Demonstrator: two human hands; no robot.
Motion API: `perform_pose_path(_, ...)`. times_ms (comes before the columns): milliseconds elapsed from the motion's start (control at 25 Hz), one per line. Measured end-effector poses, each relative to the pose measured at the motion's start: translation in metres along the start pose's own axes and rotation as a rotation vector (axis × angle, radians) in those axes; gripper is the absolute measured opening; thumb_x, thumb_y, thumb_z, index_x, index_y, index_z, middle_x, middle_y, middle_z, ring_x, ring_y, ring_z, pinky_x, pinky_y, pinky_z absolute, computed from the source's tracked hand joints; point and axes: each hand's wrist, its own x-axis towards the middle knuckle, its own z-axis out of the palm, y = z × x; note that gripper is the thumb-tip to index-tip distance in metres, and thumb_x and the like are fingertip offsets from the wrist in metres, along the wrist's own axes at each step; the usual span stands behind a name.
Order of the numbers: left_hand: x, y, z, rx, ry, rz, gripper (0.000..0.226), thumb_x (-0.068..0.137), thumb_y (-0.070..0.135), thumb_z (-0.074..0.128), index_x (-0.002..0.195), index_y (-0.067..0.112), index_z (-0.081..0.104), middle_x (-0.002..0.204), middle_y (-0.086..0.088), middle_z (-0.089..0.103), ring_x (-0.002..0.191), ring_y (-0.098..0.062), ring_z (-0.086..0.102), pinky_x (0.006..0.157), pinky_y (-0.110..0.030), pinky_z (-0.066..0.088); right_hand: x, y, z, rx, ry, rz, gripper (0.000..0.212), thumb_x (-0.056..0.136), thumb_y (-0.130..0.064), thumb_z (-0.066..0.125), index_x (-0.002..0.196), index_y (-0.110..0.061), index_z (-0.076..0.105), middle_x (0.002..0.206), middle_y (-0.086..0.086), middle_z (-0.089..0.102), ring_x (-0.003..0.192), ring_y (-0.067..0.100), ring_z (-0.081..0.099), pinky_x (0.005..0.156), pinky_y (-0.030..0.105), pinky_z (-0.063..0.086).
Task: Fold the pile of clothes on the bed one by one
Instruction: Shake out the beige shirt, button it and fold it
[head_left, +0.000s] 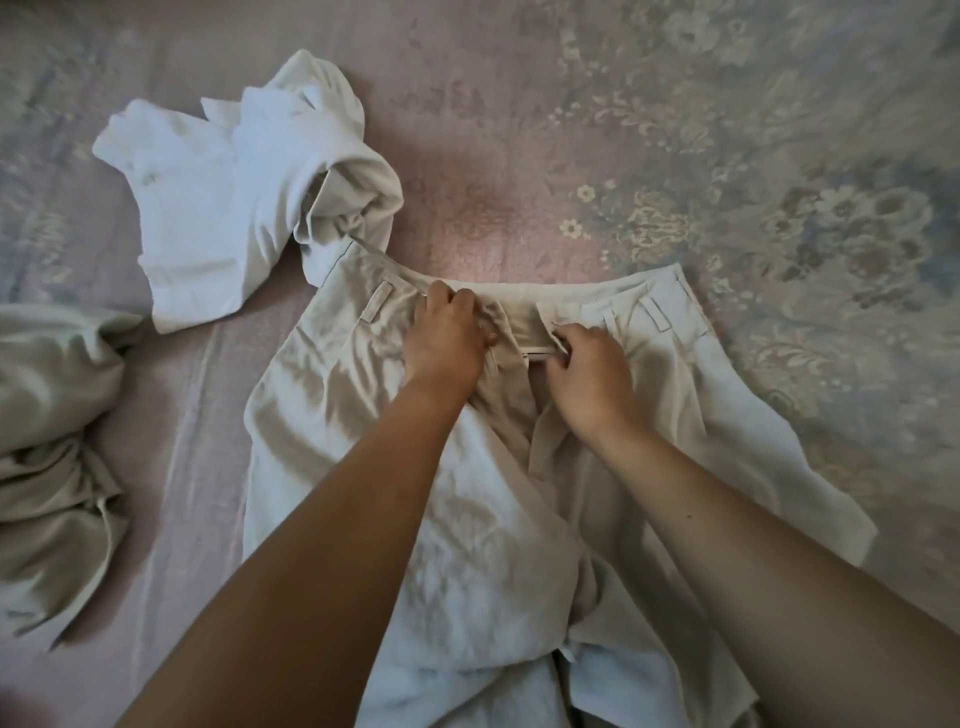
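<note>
A pair of beige trousers (332, 395) lies spread on the bed, waistband away from me, legs running toward the bottom edge. The fly is open at the middle of the waistband. My left hand (444, 338) pinches the left flap of the waistband by the fly. My right hand (587, 364) pinches the right flap, next to the zip. The two hands are a short gap apart. My forearms cover part of the trouser legs.
A crumpled white garment (208, 208) lies at the upper left, touching the trousers' left waistband corner. Another bunched beige garment (47, 441) sits at the left edge. The bed cover (753, 156) is pink with a pale floral pattern.
</note>
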Motion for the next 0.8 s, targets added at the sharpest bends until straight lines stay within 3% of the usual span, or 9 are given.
perform_pose_path(80,0.0,0.002,-0.007,-0.064,0.112,0.049,0.017,0.09,0.024,0.063,0.099,0.009,0.062,0.116,-0.007,0.053,0.103,-0.025,0.053,0.079,-0.042,0.048,-0.004,0.001,-0.012,0.292,0.09,0.057,0.021,0.09,-0.007,0.05,0.105,-0.007,0.065,0.101,0.011,0.064,0.095,0.024,0.057,0.078,0.027,0.042)
perform_pose_path(160,0.005,0.011,-0.02,-0.127,0.262,0.129,0.008,0.091,0.012,0.058,0.096,0.006,0.062,0.112,-0.009,0.055,0.092,-0.027,0.057,0.069,-0.041,0.049,0.001,0.002,-0.025,0.504,0.214,0.117,0.016,0.09,-0.005,0.05,0.093,-0.012,0.064,0.09,0.003,0.063,0.081,0.015,0.056,0.068,0.019,0.04)
perform_pose_path(280,-0.001,0.022,-0.022,-0.273,0.344,0.254,0.019,0.09,-0.001,0.052,0.108,-0.001,0.057,0.119,-0.02,0.05,0.088,-0.03,0.058,0.071,-0.04,0.052,0.003,0.004,-0.04,0.576,0.313,0.185,0.024,0.091,-0.003,0.048,0.11,-0.011,0.061,0.086,-0.008,0.058,0.076,0.005,0.053,0.065,0.004,0.037)
perform_pose_path(360,-0.028,0.018,-0.001,-0.182,0.303,0.398,0.027,0.09,0.005,0.049,0.116,-0.003,0.052,0.126,-0.027,0.048,0.097,-0.036,0.06,0.074,-0.042,0.056,-0.008,0.009,-0.039,0.541,0.268,0.217,0.03,0.091,-0.003,0.049,0.12,-0.01,0.054,0.085,-0.01,0.056,0.077,0.005,0.053,0.064,0.005,0.036)
perform_pose_path(440,-0.071,0.004,0.031,0.065,0.255,0.489,0.04,0.087,0.02,0.045,0.121,-0.002,0.046,0.126,-0.028,0.054,0.108,-0.039,0.06,0.083,-0.05,0.055,-0.023,0.017,-0.035,0.497,0.238,0.267,0.033,0.091,-0.005,0.052,0.123,-0.01,0.048,0.1,-0.002,0.061,0.09,0.014,0.058,0.073,0.016,0.039)
perform_pose_path(520,-0.11,-0.008,0.053,0.224,0.21,0.464,0.054,0.087,0.035,0.041,0.128,0.001,0.041,0.131,-0.022,0.055,0.12,-0.035,0.056,0.097,-0.054,0.046,-0.033,0.027,-0.028,0.494,0.285,0.316,0.034,0.091,-0.005,0.053,0.124,-0.008,0.044,0.11,0.006,0.062,0.1,0.02,0.06,0.078,0.024,0.041)
perform_pose_path(680,-0.142,-0.02,0.074,0.249,0.241,0.485,0.048,0.093,0.035,0.039,0.135,0.012,0.041,0.14,-0.016,0.05,0.13,-0.031,0.046,0.102,-0.057,0.039,-0.037,0.044,-0.016,0.63,0.403,0.49,0.055,0.088,-0.001,0.054,0.137,-0.005,0.03,0.104,0.01,0.063,0.103,0.029,0.061,0.09,0.036,0.047)
perform_pose_path(760,-0.144,-0.023,0.076,0.252,0.282,0.575,0.045,0.093,0.026,0.046,0.136,0.013,0.045,0.141,-0.014,0.048,0.131,-0.03,0.042,0.103,-0.06,0.034,-0.045,0.044,-0.012,0.489,0.476,0.398,0.075,0.083,0.001,0.058,0.147,-0.002,0.019,0.124,0.019,0.053,0.116,0.029,0.049,0.104,0.027,0.037)
perform_pose_path(800,-0.144,-0.024,0.076,0.241,0.291,0.622,0.043,0.092,0.02,0.049,0.134,0.011,0.05,0.14,-0.013,0.05,0.131,-0.029,0.043,0.102,-0.059,0.035,-0.051,0.043,-0.009,0.275,0.535,0.232,0.075,0.079,0.001,0.06,0.146,-0.002,0.025,0.132,0.023,0.045,0.119,0.031,0.042,0.106,0.024,0.031)
